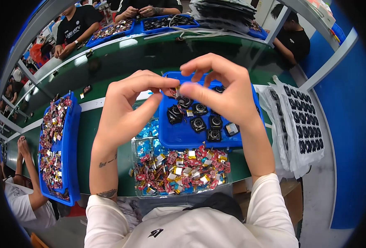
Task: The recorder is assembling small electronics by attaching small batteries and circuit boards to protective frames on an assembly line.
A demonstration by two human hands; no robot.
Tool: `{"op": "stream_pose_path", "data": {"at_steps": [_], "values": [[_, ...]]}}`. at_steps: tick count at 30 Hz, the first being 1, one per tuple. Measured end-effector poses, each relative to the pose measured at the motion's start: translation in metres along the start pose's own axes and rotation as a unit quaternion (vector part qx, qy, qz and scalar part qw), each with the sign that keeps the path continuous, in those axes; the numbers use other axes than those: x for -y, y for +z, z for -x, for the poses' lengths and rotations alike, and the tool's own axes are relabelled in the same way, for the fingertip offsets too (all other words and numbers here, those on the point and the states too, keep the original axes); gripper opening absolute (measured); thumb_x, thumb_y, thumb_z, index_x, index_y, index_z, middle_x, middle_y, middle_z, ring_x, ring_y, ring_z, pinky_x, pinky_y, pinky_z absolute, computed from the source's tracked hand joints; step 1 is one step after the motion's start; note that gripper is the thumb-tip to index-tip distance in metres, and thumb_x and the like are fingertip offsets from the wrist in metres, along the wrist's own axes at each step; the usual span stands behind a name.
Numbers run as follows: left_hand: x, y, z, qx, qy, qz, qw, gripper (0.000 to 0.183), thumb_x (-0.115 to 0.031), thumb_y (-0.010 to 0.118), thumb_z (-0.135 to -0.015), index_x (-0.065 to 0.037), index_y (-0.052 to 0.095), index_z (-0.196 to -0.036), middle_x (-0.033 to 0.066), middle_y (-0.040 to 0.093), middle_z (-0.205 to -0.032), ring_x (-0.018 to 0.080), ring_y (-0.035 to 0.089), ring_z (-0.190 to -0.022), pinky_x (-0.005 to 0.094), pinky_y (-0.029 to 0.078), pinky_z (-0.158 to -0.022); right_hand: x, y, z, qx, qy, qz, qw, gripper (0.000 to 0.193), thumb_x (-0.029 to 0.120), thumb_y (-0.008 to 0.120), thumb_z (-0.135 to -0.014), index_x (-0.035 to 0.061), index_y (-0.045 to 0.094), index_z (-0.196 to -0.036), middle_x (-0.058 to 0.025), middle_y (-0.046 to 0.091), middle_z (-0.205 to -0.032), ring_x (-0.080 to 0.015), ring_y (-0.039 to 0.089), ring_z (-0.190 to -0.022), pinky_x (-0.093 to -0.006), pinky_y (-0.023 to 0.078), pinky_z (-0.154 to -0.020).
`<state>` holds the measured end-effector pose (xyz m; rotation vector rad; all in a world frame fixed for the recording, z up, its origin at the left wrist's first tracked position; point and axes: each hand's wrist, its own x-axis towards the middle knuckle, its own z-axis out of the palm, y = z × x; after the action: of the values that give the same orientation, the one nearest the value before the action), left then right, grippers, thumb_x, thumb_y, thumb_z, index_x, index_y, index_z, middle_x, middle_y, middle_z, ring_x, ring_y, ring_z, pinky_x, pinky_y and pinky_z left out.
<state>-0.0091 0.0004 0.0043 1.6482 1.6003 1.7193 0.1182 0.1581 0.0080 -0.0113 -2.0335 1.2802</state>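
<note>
Part (173, 90), sm., red/yellow w/ a silvery bit, is at my fingertips above far-L corner of blue tray (172, 134). My L hand (129, 103) is mostly L of tray, index tip at the part, thumb apart from index; can't tell if it's actually gripping. My R hand (232, 89) is over tray's far R side, curved & open, thumb blurred, its tip by the part, gap btwn thumb & index. In tray: several blk watch-like cases (198, 124). On tray's near side, toward me: clear plastic tray (137, 188) heaped w/ red, silver & yellow pcs (183, 169). Just L of blue tray: blue films (150, 129); farther L, long blue bin (70, 165) w/ similar pcs. R of tray: white sheets (280, 153) w/ rows of blk round pcs (305, 120). Well beyond tray, far L: co-worker in blk tee (73, 29).
</note>
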Motion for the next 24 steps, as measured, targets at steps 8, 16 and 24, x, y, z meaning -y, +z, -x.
{"op": "stream_pose_path", "data": {"at_steps": [8,16,24], "values": [[0.005,0.008,0.000,-0.064,0.028,-0.120,0.990,0.021,0.005,0.071,-0.067,0.002,0.065,-0.087,0.0064,0.061,-0.086,0.0126,0.057,-0.081,0.0257,0.047,-0.075,-0.003,0.008,0.008,0.019,-0.096,0.074,0.992,0.014,0.004,0.070,-0.074,0.0020,0.069,-0.089,-0.0065,0.065,-0.080,-0.0113,0.062,-0.066,-0.0226,0.047,-0.057],[0.010,0.009,-0.001,-0.065,0.091,-0.249,0.962,0.022,-0.001,0.076,-0.064,-0.001,0.064,-0.083,0.0054,0.057,-0.077,0.0153,0.055,-0.073,0.0266,0.044,-0.065,-0.007,0.002,0.005,0.036,0.013,-0.003,0.999,0.010,0.004,0.068,-0.081,-0.0020,0.069,-0.089,-0.0063,0.066,-0.079,-0.0081,0.061,-0.069,-0.0217,0.049,-0.060],[0.009,0.010,-0.002,-0.053,0.115,-0.266,0.956,0.011,0.001,0.069,-0.075,0.001,0.067,-0.086,0.0082,0.064,-0.078,0.0148,0.058,-0.069,0.0260,0.045,-0.063,-0.011,-0.001,0.003,0.023,0.002,-0.022,0.999,0.011,0.005,0.067,-0.084,-0.0034,0.067,-0.090,-0.0061,0.065,-0.084,-0.0078,0.059,-0.072,-0.0206,0.048,-0.062]]}}
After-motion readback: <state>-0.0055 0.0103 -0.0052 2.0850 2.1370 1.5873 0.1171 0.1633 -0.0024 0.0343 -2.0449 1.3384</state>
